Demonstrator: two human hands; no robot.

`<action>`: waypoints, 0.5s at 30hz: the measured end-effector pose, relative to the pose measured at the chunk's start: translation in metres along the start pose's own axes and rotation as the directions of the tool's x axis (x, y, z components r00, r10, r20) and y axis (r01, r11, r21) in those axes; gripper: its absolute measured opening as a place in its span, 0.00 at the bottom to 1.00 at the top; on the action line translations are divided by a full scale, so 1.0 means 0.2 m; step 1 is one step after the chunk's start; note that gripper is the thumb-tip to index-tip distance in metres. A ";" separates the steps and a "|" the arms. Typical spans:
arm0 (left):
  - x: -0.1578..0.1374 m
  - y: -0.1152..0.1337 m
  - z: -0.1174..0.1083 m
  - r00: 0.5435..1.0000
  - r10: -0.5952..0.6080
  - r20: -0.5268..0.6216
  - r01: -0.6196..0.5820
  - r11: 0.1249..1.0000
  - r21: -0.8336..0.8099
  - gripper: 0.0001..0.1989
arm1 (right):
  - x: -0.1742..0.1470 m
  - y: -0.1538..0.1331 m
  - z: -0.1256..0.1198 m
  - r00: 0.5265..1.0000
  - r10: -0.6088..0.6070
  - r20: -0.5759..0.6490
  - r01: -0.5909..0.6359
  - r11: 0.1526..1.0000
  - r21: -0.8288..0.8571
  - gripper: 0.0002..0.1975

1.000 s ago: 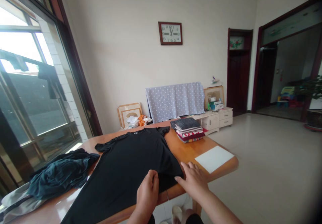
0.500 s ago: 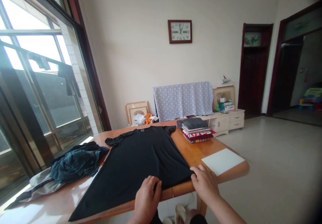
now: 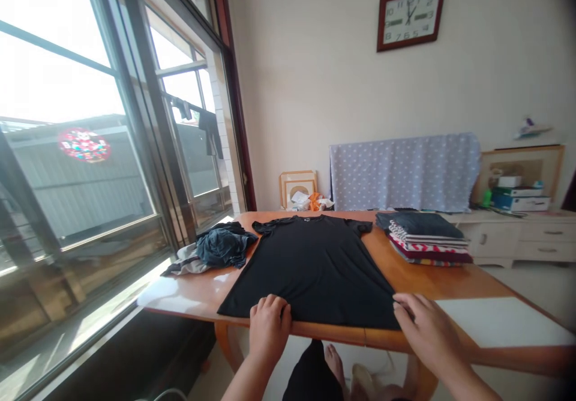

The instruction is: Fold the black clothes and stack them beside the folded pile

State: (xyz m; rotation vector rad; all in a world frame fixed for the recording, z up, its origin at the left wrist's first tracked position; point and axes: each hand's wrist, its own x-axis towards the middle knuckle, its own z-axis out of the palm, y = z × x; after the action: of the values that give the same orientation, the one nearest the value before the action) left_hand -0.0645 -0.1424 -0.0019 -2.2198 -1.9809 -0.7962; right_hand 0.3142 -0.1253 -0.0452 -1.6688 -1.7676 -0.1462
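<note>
A black T-shirt [image 3: 315,269] lies spread out on the wooden table [image 3: 423,278], its collar and short sleeves at the far side and its hem along the near edge. My left hand [image 3: 270,320] is closed with fingers curled at the hem, left of its middle. The fingertips are partly hidden, but they appear to grip the cloth. At the shirt's right bottom corner, my right hand [image 3: 423,323] pinches the edge between thumb and fingers. Slight creases run across the right half of the cloth.
A crumpled heap of dark clothes [image 3: 225,245] lies to the left. Folded clothes [image 3: 427,239] are stacked at the right, behind a white sheet [image 3: 504,322]. Windows [image 3: 81,149] line the left side; a white cabinet [image 3: 535,239] stands behind the table.
The view has turned left and the whole shirt hem now shows. My left hand has shifted left along the hem; my right hand stays at the right bottom corner.
</note>
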 end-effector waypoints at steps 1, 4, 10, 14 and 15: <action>0.00 -0.03 -0.01 0.999 -0.032 -0.008 0.032 0.999 0.030 0.15 | 0.01 -0.01 0.01 1.000 -0.003 0.027 0.003 1.000 0.004 0.14; 0.00 -0.15 -0.05 0.986 -0.153 -0.066 0.161 0.979 0.129 0.16 | 0.03 -0.02 0.05 0.993 0.025 0.118 -0.022 0.999 -0.031 0.14; 0.03 -0.41 -0.10 0.928 -0.334 -0.168 0.362 0.913 0.189 0.18 | 0.03 0.00 0.07 0.982 0.077 0.175 -0.057 0.991 -0.117 0.13; 0.09 -0.52 -0.13 0.843 -0.464 -0.272 0.519 0.834 0.187 0.22 | 0.05 0.01 0.10 0.989 0.051 0.138 -0.032 0.990 -0.139 0.13; 0.10 -0.55 -0.13 0.814 -0.513 -0.274 0.568 0.802 0.184 0.22 | 0.05 0.02 0.12 0.991 0.045 0.128 -0.026 0.989 -0.149 0.12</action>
State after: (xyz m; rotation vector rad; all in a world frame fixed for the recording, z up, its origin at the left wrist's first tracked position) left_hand -0.1751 -0.1146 -0.0024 -1.3593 -2.4688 -0.7188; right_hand 0.3092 -0.1035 -0.0583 -1.8514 -1.8616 -0.1572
